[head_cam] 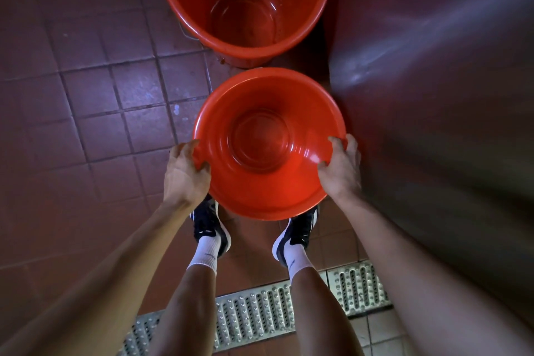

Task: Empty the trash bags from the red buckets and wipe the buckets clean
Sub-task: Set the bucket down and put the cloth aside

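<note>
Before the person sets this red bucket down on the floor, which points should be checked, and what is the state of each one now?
1. Left hand grips the rim of the held bucket: ok.
2. Right hand grips the opposite rim: ok.
3. No trash bag in the held bucket: ok, inside looks bare.
4. No trash bag in the second bucket, standing on the floor ahead: ok.
5. Insides wiped dry: cannot tell; both are glossy.
6. Floor under the held bucket: cannot tell, hidden; both shoes are close below.
</note>
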Tool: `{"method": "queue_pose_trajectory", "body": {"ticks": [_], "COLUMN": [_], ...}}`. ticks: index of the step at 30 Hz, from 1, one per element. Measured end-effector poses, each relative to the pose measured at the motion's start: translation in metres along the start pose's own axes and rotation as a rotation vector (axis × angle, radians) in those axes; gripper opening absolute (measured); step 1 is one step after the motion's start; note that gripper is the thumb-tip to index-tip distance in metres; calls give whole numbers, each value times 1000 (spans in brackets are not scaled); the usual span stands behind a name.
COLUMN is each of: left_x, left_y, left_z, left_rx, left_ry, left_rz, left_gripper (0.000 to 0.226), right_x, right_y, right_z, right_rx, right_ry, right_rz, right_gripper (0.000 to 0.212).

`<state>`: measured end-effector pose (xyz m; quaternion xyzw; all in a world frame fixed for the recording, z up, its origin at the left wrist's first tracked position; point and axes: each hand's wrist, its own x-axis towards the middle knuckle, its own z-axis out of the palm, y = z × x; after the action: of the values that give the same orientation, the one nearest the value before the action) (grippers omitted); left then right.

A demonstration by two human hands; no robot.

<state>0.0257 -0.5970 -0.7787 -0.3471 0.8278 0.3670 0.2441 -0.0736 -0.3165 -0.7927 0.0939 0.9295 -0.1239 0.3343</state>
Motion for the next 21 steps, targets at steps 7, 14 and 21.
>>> {"method": "queue_pose_trajectory", "body": {"ticks": [7, 14, 21], "left_x": [40, 110, 184], "left_y": [29, 79, 102], "left_z": [-23, -49, -71], "left_rx": [-58, -236, -443], "left_ry": [62, 130, 191], "left_rz": [-16, 26, 62], "left_gripper": [49, 62, 91], "right_x": [36, 91, 132], "right_y": [-53, -123, -169], "right_z": [-22, -41, -53], "right_rx": [68, 178, 373], "right_ry": [169, 147, 156], "right_rz": [-181, -261, -132], "right_gripper": [59, 64, 82]}}
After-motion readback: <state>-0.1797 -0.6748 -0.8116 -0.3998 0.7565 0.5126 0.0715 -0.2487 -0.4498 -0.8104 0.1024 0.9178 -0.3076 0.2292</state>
